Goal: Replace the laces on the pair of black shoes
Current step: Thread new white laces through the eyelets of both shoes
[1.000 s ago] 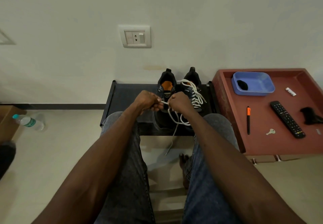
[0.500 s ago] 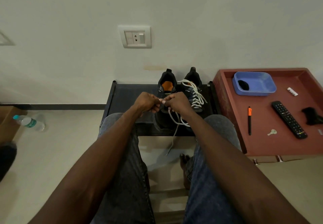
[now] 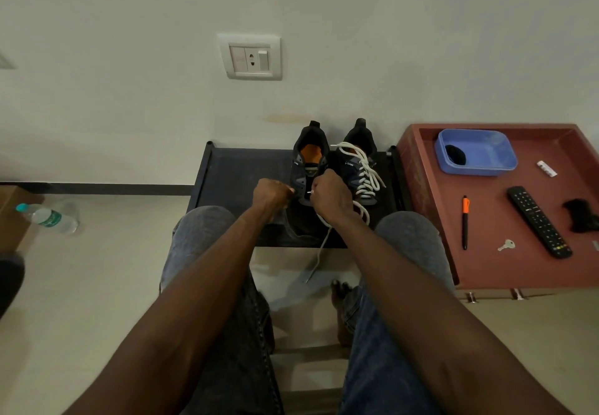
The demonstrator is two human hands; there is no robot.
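Two black shoes stand side by side on a low black rack [image 3: 233, 171], heels toward the wall. The right shoe [image 3: 358, 168] is threaded with a white lace. The left shoe [image 3: 306, 165] shows an orange insole and bare upper eyelets. My left hand [image 3: 270, 195] pinches the left shoe's eyelet edge. My right hand [image 3: 330, 194] pinches the tip of a white lace [image 3: 321, 246] at that shoe's eyelets. The lace's loose tail hangs over the rack's front edge toward the floor.
A red-brown tray table [image 3: 486, 272] stands to the right with a blue tub [image 3: 476, 152], pen [image 3: 465, 220], key [image 3: 506, 245], remote [image 3: 538, 221] and a black object [image 3: 580, 215]. A water bottle [image 3: 48, 218] lies on the floor at left. My knees flank the rack's front.
My two hands have drawn apart a little and shifted up the left shoe. The short stretch of lace that ran between them is no longer visible.
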